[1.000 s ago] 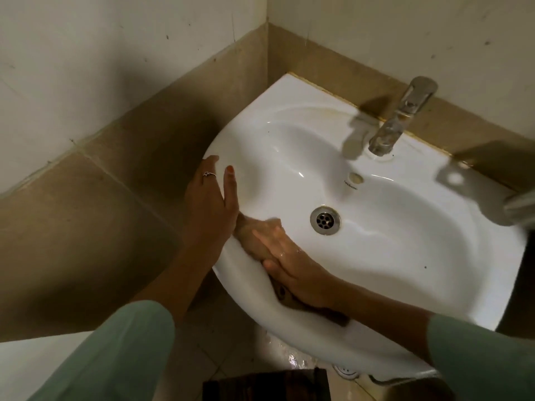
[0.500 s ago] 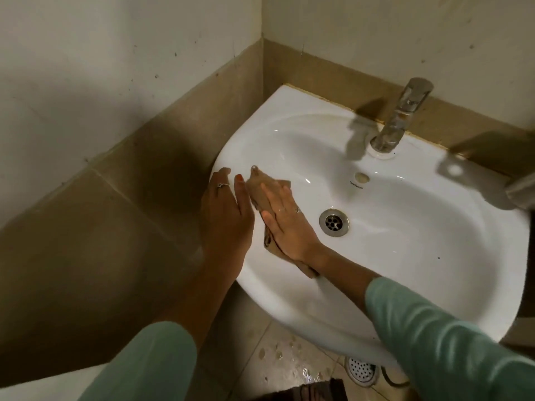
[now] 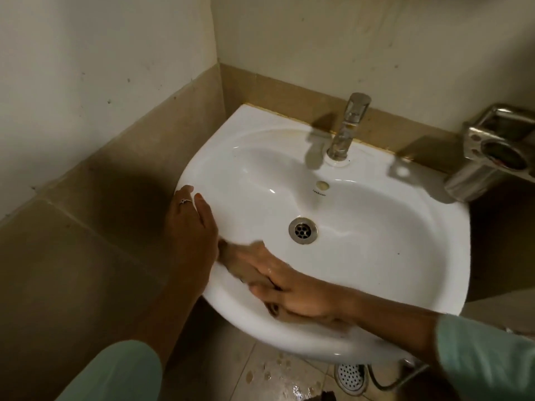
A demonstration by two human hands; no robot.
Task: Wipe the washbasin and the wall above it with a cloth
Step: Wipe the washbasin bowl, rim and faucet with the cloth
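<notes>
- On the near-left rim of the washbasin, the right grip lies flat, fingers stretched, pressing a brown cloth down.
- Left grip, fingers straight, rests on the left rim, holding nothing.
- Far wall rises behind the chrome tap; wet floor below.

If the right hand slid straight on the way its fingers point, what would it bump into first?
Most likely the left hand, resting on the rim of the white ceramic washbasin just past the brown cloth under the right hand; blur hides the gap.

Dim corner — tan wall tiles, wet floor tiles.
</notes>
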